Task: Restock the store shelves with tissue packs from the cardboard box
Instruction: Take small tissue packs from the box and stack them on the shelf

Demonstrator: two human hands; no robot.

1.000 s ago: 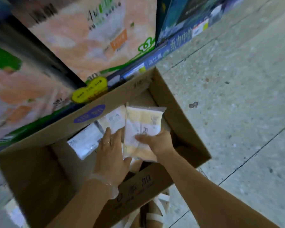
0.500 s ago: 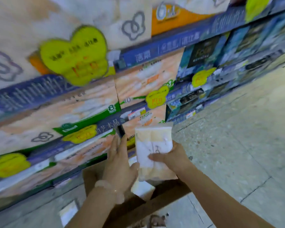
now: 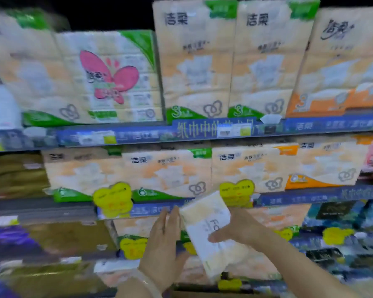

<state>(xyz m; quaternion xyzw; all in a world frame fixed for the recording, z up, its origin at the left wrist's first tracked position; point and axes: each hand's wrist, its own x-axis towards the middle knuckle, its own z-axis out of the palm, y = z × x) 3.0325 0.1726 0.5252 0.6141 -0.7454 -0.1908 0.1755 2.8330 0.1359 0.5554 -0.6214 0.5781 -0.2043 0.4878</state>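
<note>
A white and pale-yellow tissue pack (image 3: 209,231) is held up in front of the store shelves, tilted with its top to the left. My right hand (image 3: 237,230) grips it from the right, thumb across its front. Flat against the pack's left side lies my left hand (image 3: 164,244), fingers straight and pointing up. A strip of the cardboard box (image 3: 202,294) shows at the bottom edge, mostly hidden by my arms.
The shelves are full of large peach and green tissue bundles (image 3: 194,61) on the upper level and more (image 3: 168,171) on the middle level. Blue shelf edges (image 3: 213,130) carry yellow price tags (image 3: 112,198). Dark packs (image 3: 336,211) sit at the lower right.
My view rose from the box on the floor to the shelves. Both hands lifted the tissue pack out of the box and up in front of the lower shelves.
</note>
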